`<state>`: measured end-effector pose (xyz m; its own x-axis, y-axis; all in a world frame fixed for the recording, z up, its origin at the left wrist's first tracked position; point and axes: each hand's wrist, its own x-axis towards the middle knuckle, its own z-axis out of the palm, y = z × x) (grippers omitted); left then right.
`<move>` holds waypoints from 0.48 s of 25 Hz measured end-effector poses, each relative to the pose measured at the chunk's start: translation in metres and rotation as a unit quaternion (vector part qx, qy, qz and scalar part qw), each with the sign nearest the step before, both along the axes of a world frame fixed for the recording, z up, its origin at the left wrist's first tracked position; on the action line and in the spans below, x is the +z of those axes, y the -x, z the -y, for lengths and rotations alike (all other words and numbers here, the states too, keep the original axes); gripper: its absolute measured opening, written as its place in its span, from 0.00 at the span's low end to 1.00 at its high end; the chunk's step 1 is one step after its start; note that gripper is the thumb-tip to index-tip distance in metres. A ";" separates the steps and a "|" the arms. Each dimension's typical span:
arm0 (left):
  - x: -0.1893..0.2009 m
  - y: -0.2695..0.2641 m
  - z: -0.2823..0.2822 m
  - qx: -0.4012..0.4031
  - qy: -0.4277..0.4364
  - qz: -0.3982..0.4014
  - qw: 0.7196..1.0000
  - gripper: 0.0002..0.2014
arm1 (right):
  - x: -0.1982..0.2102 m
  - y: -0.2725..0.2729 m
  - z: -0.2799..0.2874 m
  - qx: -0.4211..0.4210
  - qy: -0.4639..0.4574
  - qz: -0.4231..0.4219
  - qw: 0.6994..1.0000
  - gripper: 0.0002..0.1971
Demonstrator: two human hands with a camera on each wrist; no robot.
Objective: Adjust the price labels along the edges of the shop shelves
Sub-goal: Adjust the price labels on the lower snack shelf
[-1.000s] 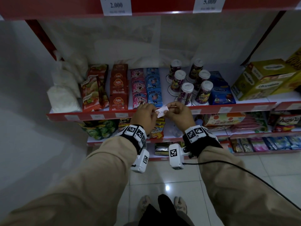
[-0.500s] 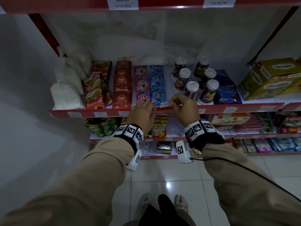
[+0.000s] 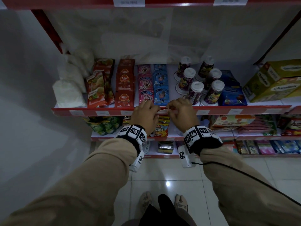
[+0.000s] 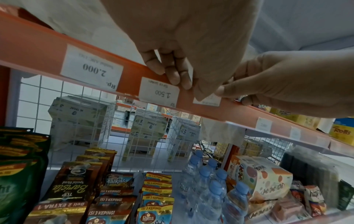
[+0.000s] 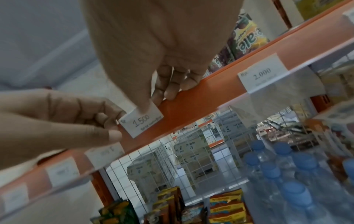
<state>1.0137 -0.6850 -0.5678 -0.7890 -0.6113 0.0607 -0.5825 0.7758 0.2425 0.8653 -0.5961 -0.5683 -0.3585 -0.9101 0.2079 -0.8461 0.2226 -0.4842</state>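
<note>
Hands (image 3: 162, 114) pinching 1.500 label (image 5: 141, 121) | long axis along shelf edge (image 3: 211, 110)

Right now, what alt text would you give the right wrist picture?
The right hand and left hand pinch a white price label reading 1.500 against the orange shelf edge. Another label, 2.000, sits further right; blue-capped water bottles stand below.

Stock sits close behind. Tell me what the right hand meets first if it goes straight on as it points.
The right hand already touches the price label on the red shelf strip, so that strip stops it first. Past it, probably the blue sachets; depth is unclear.
</note>
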 end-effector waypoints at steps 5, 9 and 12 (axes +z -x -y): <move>-0.003 0.002 0.000 -0.001 0.024 0.013 1.000 0.16 | 0.003 -0.001 -0.002 0.015 -0.057 -0.069 0.996 0.08; -0.003 0.001 0.000 -0.010 0.025 0.010 1.000 0.16 | 0.004 -0.002 0.000 0.014 -0.082 -0.090 0.993 0.08; -0.003 0.001 0.001 -0.017 0.038 0.018 0.999 0.16 | 0.004 -0.002 -0.001 0.013 -0.088 -0.103 0.991 0.08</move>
